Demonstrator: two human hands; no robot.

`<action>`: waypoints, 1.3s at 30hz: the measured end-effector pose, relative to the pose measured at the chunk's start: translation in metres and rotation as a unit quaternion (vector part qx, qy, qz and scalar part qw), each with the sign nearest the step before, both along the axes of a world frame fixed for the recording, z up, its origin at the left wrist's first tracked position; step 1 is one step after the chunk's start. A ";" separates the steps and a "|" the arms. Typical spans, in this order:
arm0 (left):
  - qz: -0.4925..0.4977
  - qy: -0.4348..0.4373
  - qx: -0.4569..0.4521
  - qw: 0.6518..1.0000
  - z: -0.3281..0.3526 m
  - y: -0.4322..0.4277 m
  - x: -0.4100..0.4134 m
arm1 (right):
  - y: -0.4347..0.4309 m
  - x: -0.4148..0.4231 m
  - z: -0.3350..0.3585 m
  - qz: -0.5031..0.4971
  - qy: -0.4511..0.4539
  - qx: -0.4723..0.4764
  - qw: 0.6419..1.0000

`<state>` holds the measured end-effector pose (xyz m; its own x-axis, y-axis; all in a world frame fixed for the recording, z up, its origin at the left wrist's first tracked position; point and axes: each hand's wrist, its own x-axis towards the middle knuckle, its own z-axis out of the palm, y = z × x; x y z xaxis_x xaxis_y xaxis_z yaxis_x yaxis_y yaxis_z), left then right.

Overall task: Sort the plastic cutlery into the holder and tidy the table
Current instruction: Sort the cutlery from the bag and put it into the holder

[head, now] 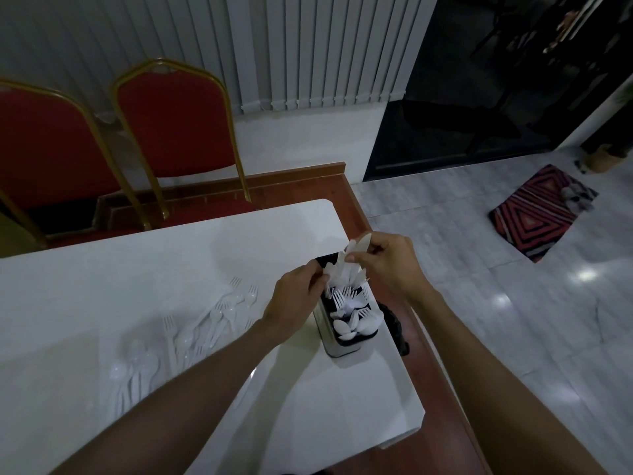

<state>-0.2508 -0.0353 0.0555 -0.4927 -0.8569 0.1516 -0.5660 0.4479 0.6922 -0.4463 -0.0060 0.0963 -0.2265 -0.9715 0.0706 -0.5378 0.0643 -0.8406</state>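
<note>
head view: the right hand (387, 265) pinched the tips of the white knives (356, 250) and the left hand (294, 296) pinched them lower, probably steadying them into the holder (335, 350)'s far compartment; loose forks and spoons (205, 323) lay on the table (102, 269) to its left.

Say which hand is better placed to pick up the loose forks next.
Probably left. Both hold the knives over the holder, but the loose forks lie nearest the left hand; the right hand would cross over.
</note>
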 end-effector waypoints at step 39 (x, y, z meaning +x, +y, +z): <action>-0.031 -0.001 0.065 0.997 -0.002 -0.002 0.016 | 0.002 0.032 0.007 -0.081 0.030 -0.108 0.990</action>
<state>-0.2347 -0.0370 0.0536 -0.5460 -0.8368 0.0403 -0.5411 0.3891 0.7455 -0.4145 -0.0043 0.1034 -0.3676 -0.8831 0.2914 -0.5853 -0.0238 -0.8105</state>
